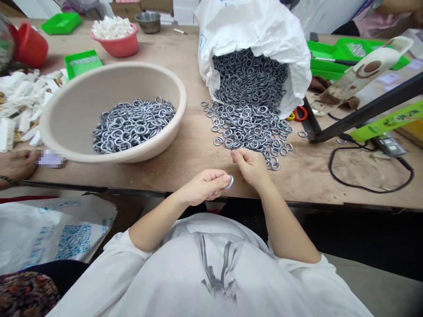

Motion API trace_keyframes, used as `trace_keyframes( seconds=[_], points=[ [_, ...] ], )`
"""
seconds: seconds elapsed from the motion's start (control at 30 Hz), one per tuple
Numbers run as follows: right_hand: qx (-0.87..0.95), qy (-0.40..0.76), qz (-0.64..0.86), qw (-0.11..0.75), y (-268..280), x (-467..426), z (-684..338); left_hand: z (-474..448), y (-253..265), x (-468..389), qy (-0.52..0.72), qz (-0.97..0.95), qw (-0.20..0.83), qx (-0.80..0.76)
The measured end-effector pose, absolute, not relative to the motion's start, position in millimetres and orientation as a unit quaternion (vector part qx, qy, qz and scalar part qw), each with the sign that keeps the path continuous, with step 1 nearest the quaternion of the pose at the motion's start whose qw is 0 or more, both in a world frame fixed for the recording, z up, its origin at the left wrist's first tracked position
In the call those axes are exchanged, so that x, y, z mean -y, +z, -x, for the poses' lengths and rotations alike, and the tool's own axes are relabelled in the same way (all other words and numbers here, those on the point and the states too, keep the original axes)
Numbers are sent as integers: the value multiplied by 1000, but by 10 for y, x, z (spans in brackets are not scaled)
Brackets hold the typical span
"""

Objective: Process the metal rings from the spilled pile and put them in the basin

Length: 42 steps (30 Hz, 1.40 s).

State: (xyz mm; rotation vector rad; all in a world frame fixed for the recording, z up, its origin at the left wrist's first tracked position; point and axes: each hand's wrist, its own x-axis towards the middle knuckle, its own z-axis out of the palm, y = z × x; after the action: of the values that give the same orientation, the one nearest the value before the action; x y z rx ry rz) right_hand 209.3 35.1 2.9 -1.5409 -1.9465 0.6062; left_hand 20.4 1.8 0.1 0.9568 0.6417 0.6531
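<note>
Pinched between the thumb and fingers of my left hand point(209, 186) is a metal ring point(230, 181), held just above the table's front edge. My right hand point(250, 166) is closed, its thumb pressed on the forefinger, close to the loose rings; whether it holds a ring is hidden. Grey metal rings point(244, 125) spill across the table from the mouth of a white sack point(254, 26) lying on its side. To the left, a large beige basin point(115, 72) contains a heap of similar rings point(135, 125).
Another person's hand point(18, 165) rests at the left edge, near a pile of white pieces point(23, 105). A red bowl point(115, 46) and green trays point(82, 64) stand behind the basin. On the right are a black metal frame point(363, 112) and a looped cable point(333, 171).
</note>
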Motion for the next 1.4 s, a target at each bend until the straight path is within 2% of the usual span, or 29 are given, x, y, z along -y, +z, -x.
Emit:
trace_keyframes(
  seconds=[0.2, 0.33, 0.57, 0.73, 0.8, 0.87, 0.93, 1.0, 1.1, 1.23, 1.4],
  points=[
    [768, 67, 623, 131, 185, -848, -1917, -112, -58, -47, 373, -365, 765, -377],
    [784, 28, 619, 32, 188, -1053, -1731, -58, -23, -99, 417, -307, 764, -385],
    [792, -2, 609, 31, 114, -1052, -1734, -46, 14, -222, 465, -176, 758, -422],
    [798, 12, 602, 28, 100, -1070, -1722, -45, -7, -251, 495, -198, 740, -410],
    [793, 23, 605, 63, 124, -1073, -1768, -30, -10, -243, 501, -219, 729, -411],
    [780, 75, 604, 145, 164, -1028, -1834, -31, -12, -237, 509, -242, 714, -415],
    [743, 211, 578, 263, 200, -910, -1875, -66, -20, -237, 519, -270, 693, -421],
    [663, 402, 513, 368, 204, -724, -1854, -137, -42, -239, 528, -305, 673, -418],
    [557, 557, 438, 433, 125, -419, -1702, -270, -90, -228, 527, -351, 659, -406],
    [463, 588, 433, 502, -62, -206, -1487, -372, -129, -190, 533, -398, 624, -411],
    [471, 487, 457, 576, -161, -200, -1539, -354, -91, -166, 548, -388, 607, -424]
  ],
)
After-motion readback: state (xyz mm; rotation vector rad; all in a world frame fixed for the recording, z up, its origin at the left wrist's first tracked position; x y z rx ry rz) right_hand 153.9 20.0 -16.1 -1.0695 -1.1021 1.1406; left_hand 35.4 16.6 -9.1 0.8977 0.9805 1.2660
